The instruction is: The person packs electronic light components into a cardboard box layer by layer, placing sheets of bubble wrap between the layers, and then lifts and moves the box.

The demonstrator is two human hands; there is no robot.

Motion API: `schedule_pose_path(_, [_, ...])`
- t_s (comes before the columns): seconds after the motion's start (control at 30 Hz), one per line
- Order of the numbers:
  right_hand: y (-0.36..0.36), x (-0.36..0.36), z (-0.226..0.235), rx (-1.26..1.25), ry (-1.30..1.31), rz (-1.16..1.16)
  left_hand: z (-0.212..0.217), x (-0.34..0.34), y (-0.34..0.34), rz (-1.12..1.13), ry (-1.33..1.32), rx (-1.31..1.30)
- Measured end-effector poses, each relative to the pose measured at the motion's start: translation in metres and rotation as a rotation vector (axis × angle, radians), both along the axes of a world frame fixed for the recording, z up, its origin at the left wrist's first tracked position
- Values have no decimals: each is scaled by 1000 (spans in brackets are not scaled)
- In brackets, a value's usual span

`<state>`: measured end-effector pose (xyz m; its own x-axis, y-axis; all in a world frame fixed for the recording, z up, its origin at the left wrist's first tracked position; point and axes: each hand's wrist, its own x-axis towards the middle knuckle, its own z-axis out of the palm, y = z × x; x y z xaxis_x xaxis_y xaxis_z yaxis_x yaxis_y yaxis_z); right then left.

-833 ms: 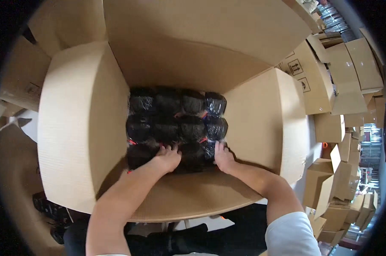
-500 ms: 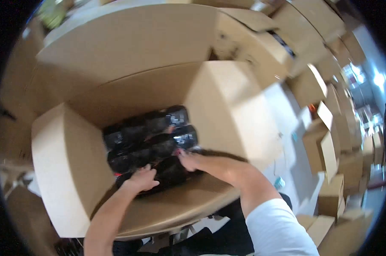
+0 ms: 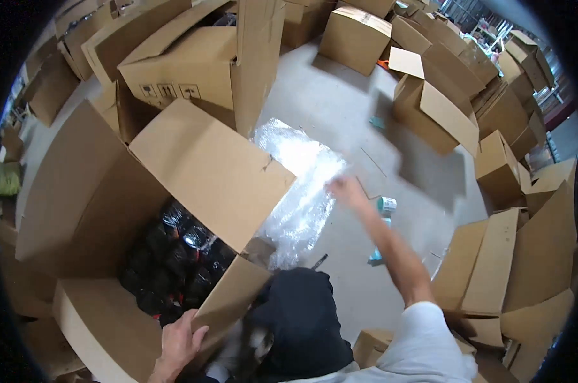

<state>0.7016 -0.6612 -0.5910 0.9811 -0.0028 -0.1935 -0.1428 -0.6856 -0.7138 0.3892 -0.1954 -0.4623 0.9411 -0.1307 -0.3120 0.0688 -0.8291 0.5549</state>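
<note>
The open cardboard box (image 3: pixel 203 163) at the lower left has its flaps spread, and black film-wrapped bundles (image 3: pixel 174 258) lie inside it. My left hand (image 3: pixel 179 341) is closed on the edge of the box's near side, thumb apart from the fingers. Stretched out to the right, my right hand (image 3: pixel 344 190) is at the right edge of a crumpled clear plastic sheet (image 3: pixel 298 204) on the floor. Motion smears its fingers, so I cannot make out whether it touches or holds the plastic.
A larger carton (image 3: pixel 180 70) stands behind the box. Several open cartons (image 3: pixel 439 108) line the right side. On the grey floor (image 3: pixel 359 108), a roll of tape (image 3: pixel 386 204) lies right of the plastic, with a dark pen-like object (image 3: pixel 319 262) nearer to me.
The view has swung right. Both hands have left the black bundles inside the box; the left is now at its near edge, the right out by the plastic sheet.
</note>
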Motion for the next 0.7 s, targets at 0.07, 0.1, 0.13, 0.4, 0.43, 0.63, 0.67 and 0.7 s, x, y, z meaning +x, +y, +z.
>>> schedule_pose_path(0.07, [31,-43,-71,-76,-64,18,0,-2,2,4,-38,12])
schedule_pose_path(0.1, [55,-52,-87,-108,-115,-69,0,-3,3,28,-2,-17])
schedule_pose_path(0.13, [78,-53,-92,-76,-116,-65,2,-6,6,53,36,-44])
schedule_pose_path(0.4, [75,3,-100,174,110,-132,6,1,-1,37,-57,-75])
schedule_pose_path(0.43, [67,4,-86,209,-114,-123,6,4,-3,19,-62,-94])
schedule_pose_path(0.63, [27,-5,164,310,-285,213,12,3,16,2,9,-73])
schedule_pose_path(0.67, [31,1,213,311,-331,233,15,11,18,-67,-41,-32])
schedule_pose_path(0.7, [33,-4,265,399,-313,292,29,22,9,-51,-267,-41])
